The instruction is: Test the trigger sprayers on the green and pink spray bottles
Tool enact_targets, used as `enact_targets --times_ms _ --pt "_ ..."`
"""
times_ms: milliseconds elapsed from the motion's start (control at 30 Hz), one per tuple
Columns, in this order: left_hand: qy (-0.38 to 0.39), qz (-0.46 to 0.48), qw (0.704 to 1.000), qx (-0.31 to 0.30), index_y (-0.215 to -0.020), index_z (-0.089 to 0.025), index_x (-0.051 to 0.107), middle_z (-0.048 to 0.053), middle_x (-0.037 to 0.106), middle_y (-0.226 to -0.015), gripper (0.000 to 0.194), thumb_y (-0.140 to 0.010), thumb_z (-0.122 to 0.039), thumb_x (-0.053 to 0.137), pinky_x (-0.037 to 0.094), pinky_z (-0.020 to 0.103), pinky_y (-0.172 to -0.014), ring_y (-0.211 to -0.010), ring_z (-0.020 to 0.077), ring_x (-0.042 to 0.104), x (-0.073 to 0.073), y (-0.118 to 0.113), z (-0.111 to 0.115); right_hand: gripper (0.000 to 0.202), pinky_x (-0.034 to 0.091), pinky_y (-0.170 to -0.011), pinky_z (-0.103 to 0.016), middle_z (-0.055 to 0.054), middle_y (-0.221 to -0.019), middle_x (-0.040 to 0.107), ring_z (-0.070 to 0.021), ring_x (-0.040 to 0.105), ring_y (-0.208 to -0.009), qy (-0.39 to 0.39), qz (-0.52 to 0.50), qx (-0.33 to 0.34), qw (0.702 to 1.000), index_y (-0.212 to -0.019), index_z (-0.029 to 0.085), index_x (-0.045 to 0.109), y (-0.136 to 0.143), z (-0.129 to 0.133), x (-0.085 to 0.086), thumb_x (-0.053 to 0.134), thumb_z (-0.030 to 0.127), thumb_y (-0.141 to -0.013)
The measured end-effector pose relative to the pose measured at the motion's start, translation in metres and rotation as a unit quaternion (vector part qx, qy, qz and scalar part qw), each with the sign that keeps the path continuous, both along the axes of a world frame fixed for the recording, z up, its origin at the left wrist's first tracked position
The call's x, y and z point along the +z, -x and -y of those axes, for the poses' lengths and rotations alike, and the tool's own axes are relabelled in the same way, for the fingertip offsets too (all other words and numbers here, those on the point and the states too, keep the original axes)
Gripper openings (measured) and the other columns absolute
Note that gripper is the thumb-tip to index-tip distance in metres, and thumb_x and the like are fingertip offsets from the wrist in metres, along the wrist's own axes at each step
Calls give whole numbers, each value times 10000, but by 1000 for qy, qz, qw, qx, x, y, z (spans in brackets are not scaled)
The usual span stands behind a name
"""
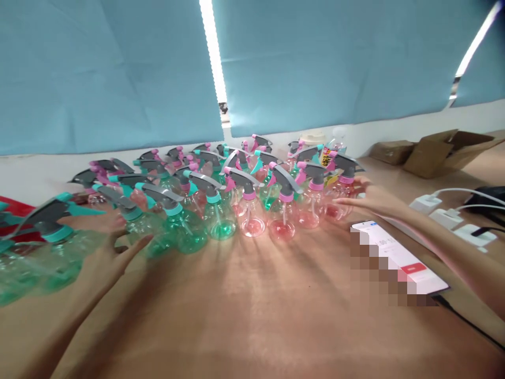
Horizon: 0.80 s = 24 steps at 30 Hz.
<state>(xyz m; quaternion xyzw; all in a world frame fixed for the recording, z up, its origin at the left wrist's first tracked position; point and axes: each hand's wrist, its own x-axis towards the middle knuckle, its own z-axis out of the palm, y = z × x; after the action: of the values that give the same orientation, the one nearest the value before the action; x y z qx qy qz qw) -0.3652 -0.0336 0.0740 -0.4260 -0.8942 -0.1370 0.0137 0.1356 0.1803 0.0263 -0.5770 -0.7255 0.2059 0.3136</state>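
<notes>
My two hands reach out to either end of a crowd of spray bottles standing on the bench [276,321]. My left hand [107,258] has its thumb and fingers apart, right beside the green bottle [152,237] at the left end of the front row; I cannot tell whether they touch it. My right hand [373,199] is spread too, its thumb reaching across the front of the pink bottle [340,202] at the row's right end; contact is unclear there as well. Between these two, more green bottles stand on the left and pink ones on the right, all upright with grey trigger heads, and others are packed close behind. Left of my left hand are further green bottles [59,258], with something red [29,234] behind them. Under my right forearm a phone [410,266] lies on the bench, its screen lit and partly blurred into blocks. Beyond that arm sit white chargers [445,218] with cables, and farther back an open cardboard box [430,158].
</notes>
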Motion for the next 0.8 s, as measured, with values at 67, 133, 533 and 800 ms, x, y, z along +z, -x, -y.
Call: enact_targets --times_ms 67,133,533,800 --pt "31 31 998 44 -1313 -134 420 3 594 -768 738 -851 -706 356 356 248 -642 -560 213 588 6 -4 -1 670 477 -839 -362 -134 -1171 652 -277 634 -1000 -1 16 0 1000 -1166 168 539 2 3 3 757 554 -663" --pt "48 39 997 51 -1300 -120 435 17 596 -763 766 -834 -725 375 352 246 -654 -663 251 613 10 -6 2 645 464 -853 -384 -162 -1193 636 -302 619 -1028 -11 34 -25 999 -1152 149 549 4 9 7 744 545 -681" --pt "80 41 996 -4 -1305 -81 384 76 608 -877 806 -852 -745 308 361 244 -636 -887 324 618 21 -30 54 459 419 -549 -306 -51 -733 681 -203 600 -617 -29 147 255 955 -843 222 673 73 105 25 455 624 -887" --pt "72 52 996 -16 -1217 -103 456 27 590 -719 733 -833 -721 374 343 254 -583 -751 296 614 18 -45 69 329 510 -737 -343 -24 -1014 737 -244 678 -888 98 68 331 936 -1110 289 681 108 72 6 558 470 -865"
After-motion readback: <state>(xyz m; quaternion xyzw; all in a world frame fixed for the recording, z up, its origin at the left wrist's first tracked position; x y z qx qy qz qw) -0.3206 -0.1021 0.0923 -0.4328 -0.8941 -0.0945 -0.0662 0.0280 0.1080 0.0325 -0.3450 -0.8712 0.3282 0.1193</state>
